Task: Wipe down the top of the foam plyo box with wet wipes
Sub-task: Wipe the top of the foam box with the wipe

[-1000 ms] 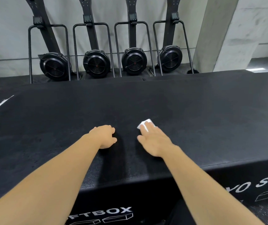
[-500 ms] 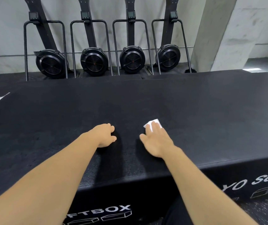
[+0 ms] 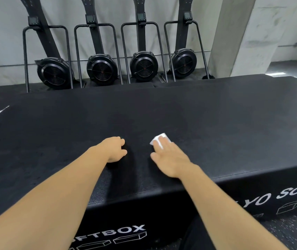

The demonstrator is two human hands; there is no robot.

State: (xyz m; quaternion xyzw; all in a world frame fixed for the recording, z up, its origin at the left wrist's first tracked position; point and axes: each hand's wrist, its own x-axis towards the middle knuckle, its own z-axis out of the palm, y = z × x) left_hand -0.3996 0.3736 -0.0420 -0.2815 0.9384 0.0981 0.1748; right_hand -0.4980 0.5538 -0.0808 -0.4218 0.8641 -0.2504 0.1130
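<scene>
the wiping step is in hand. the right hand lies flat on the big black foam plyo box, fingers straight and together. it presses a small folded white wet wipe against the textured top, and nothing is gripped, only pinned under the fingertips. the wipe sits near the front edge, roughly mid-width of what shows, with its far corner poking out past the fingers. the left hand rests on the top just beside it, apart from the wipe, with its fingers curled under in a loose fist. nothing shows in it.

judging from where the wipe lies, most of the top remains to be covered: the far half, the left stretch and the right end. the next move seems to call for steady downward pressure while sliding the wipe in long overlapping passes, probably leaning in to reach the back edge. the left hand would have to lift or shift once the passes come its way.

hard to tell: any damp trail on the black top, since the sheen there is too faint to read as wet or dry. the underside of the left hand's curled fingers is hidden. the box runs out of view at the left and right, and the white lettering on its front face is cut off. no wipe packet is in view.
</scene>
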